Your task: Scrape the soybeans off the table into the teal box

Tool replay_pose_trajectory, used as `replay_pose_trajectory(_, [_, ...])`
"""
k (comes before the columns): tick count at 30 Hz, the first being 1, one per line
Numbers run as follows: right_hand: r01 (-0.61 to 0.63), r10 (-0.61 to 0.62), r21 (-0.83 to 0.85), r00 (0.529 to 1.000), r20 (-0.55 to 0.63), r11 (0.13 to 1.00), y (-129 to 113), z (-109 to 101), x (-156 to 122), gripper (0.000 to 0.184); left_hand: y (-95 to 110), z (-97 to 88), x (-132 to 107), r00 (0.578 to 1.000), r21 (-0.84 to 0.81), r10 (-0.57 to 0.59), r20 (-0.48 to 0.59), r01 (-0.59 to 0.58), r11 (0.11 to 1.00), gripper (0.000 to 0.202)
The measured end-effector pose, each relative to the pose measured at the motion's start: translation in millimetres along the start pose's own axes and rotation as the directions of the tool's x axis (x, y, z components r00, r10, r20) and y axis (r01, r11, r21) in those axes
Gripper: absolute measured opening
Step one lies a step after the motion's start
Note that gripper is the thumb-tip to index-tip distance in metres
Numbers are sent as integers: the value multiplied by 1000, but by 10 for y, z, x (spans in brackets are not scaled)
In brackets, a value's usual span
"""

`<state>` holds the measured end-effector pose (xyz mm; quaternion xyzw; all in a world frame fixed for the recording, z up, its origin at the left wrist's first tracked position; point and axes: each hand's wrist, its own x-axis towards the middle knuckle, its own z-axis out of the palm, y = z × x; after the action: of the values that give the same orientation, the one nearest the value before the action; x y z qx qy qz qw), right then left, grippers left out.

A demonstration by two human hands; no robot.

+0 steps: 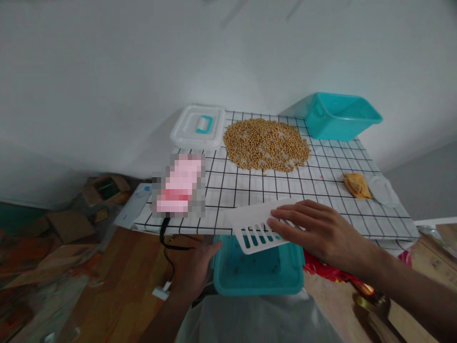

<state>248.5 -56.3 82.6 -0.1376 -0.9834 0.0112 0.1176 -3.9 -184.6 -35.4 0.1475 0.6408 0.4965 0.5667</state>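
My right hand (317, 233) holds a white slotted plastic scoop (255, 221) with its fingers laid over the upper side. The scoop is tilted above the table's front edge, its slots over the opening of a turquoise tub (259, 286). A few small round beans lie on the tub's floor. On the tub's left side my left hand (200, 267) grips the rim, thumb on top and the other fingers mostly hidden. Past the scoop, a broad layer of yellow-brown soybeans (266, 145) is spread on the table.
The table (243, 186) wears a white cloth with a black grid. A clear lid with turquoise handle (189, 126) lies back left, a blurred pink item (182, 183) in front. A second turquoise tub (339, 119) stands back right. A folded yellow cloth (357, 185) lies right. Cardboard boxes (71, 226) clutter the floor.
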Motion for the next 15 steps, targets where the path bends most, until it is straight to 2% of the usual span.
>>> replay_pose_trajectory(3, [16, -16, -7, 1000, -14, 1000, -9, 2, -1, 29, -35, -18, 27, 993, 20, 32, 115, -35, 999, 27])
replay_pose_trajectory(8, [54, -55, -28, 998, -36, 998, -17, 23, -28, 29, -52, -5, 24, 974, 73, 74, 215, -91, 993, 38])
replay_pose_trajectory(15, [9, -9, 0, 1000, -14, 1000, 34, 13, -103, 32, -287, -70, 120, 977, 39, -28, 213, 20, 999, 40])
